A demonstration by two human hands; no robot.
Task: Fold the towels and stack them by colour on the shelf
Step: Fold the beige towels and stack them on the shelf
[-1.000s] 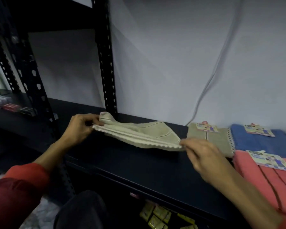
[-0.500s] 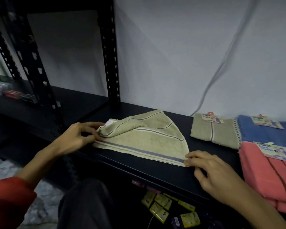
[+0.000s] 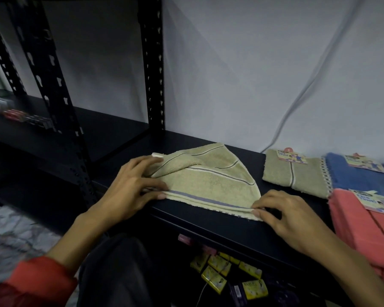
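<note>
Beige terry is what I have under both hands: the beige towel (image 3: 208, 182), folded over itself with a loose flap bunched at its far left corner, lies on the black shelf (image 3: 208, 222) close to the front edge. I take this towel as my landmark. My left hand (image 3: 129, 191) rests on its left end, fingers spread and fairly straight, pressing the cloth flat against the shelf with the index finger along the blue-striped hem. My right hand (image 3: 290, 220) sits at the towel's near right corner, thumb and fingertips pinching the hem there.

Right of the towel, just apart from it, lies a folded beige face towel (image 3: 295, 176) with a paper label on its far edge. Beyond that, further right, a blue towel (image 3: 359, 180) touches the face towel's checked border, and a pink towel (image 3: 364, 235) lies in front of the blue one, at the shelf's front; both carry labels. Below the towel, on a lower level, I see small yellow packets (image 3: 215, 275). Far left of the towel, past a black perforated upright (image 3: 153, 63), small boxes (image 3: 16, 114) sit on a neighbouring shelf, too blurred for me to read. A pale cable (image 3: 297, 103) runs down the wall behind the towel's right side.
</note>
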